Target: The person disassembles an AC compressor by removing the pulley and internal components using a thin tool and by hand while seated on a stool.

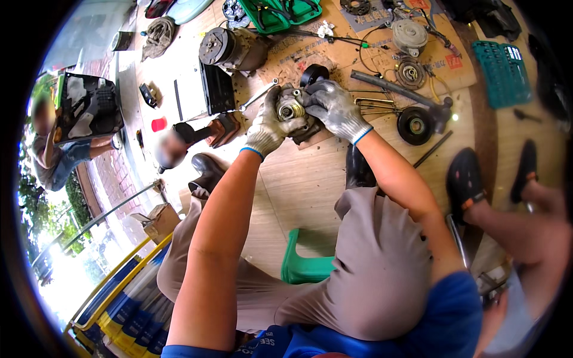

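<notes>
Both my hands wear grey knit gloves with blue cuffs. My left hand (268, 122) grips the left side of a metal compressor body (292, 110) held just above the wooden floor. My right hand (334, 107) clasps the same part from the right and top. The part's round hub faces me between the two palms. A black pulley (313, 73) lies just behind it. A long wrench (258, 95) rests on the floor, close to my left fingers.
Another compressor (230, 49) lies farther back. A black pulley (415, 125), a coil ring (410, 73), a metal bar (388, 86), a green case (280, 13) and a teal socket tray (502, 73) lie around. Another person's legs and sandals (465, 179) are at right. A green stool (304, 262) is under me.
</notes>
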Demonstrator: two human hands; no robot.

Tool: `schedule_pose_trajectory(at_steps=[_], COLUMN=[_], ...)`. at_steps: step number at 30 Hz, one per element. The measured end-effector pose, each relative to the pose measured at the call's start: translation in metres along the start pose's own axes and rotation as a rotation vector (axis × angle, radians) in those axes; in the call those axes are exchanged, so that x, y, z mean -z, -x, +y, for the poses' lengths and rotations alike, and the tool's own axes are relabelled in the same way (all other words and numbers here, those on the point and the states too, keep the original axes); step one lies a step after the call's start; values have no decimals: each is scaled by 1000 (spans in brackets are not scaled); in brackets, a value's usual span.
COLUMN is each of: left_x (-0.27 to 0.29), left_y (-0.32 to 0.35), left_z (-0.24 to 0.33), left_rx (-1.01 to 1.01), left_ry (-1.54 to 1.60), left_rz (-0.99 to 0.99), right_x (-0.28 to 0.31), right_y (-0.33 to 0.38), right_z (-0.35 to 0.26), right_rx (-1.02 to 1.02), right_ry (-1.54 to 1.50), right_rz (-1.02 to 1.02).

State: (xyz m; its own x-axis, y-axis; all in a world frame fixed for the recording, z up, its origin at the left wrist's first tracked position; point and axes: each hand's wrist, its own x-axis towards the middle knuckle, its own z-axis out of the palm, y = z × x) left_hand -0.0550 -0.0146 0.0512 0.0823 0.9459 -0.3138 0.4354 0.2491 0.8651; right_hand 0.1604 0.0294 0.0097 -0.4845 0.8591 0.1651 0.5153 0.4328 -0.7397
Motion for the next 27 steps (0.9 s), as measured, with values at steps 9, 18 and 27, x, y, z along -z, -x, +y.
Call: schedule_pose_trajectory(at_steps=[9,18,27], left_x=[0,0,-2], left_y=[0,-1,5], left_z=[2,-3,18], left_rx=[17,-15,63], left_ry=[21,18,50], left_rz=[-3,2,-27], right_x=[0,5,11], right_y=[-2,-2,-10], right_z=[11,20,5], right_rx=[4,330,16], right_ry=[-127,-136,-128], right_rz=[-103,-35,-104])
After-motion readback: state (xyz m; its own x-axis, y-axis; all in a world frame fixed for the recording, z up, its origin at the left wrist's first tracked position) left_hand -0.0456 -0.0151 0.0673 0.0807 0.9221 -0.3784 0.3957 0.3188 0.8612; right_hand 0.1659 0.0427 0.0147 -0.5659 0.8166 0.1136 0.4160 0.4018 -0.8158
